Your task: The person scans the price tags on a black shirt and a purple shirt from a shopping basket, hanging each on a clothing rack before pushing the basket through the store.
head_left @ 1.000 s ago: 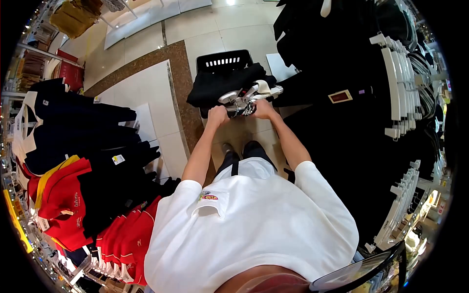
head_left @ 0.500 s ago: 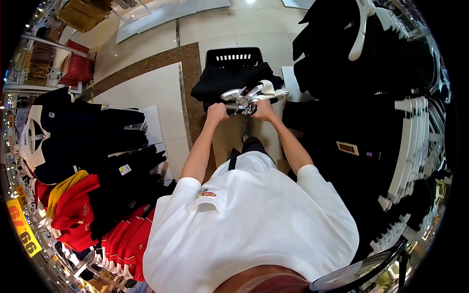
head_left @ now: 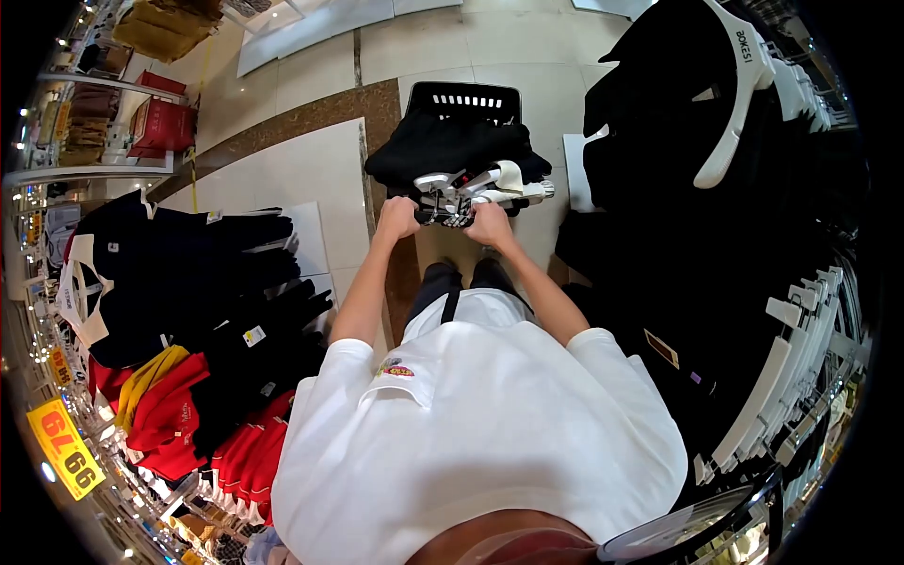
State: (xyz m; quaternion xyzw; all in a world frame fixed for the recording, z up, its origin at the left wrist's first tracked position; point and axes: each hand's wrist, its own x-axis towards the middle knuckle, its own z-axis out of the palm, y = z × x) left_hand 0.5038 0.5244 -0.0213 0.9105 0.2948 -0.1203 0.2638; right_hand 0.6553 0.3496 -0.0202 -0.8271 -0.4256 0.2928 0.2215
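Note:
A black plastic shopping basket (head_left: pixel 508 91) is in front of me, with a slotted far wall. Folded black clothing (head_left: pixel 452 146) fills it and bulges over the sides. On its near end lies a jumble of white hangers (head_left: pixel 508 179) with metal hooks. My left hand (head_left: pixel 398 217) is closed round the near edge at the left. To the right of the hooks, my right hand (head_left: pixel 489 225) grips the same edge. Whether that edge is the rim or a separate handle is hard to make out.
Dark garments (head_left: pixel 179 273) hang on my left beside red shirts (head_left: pixel 250 452) and a yellow price sign (head_left: pixel 66 449). Black clothes (head_left: pixel 640 273) on white hangers (head_left: pixel 782 377) line the right side. Tiled floor (head_left: pixel 282 169) with a brown stripe stretches ahead.
Both hands stay on the basket, which sits slightly higher in view with its load. The garments on the left and right have shifted rightward and somewhat downward in view.

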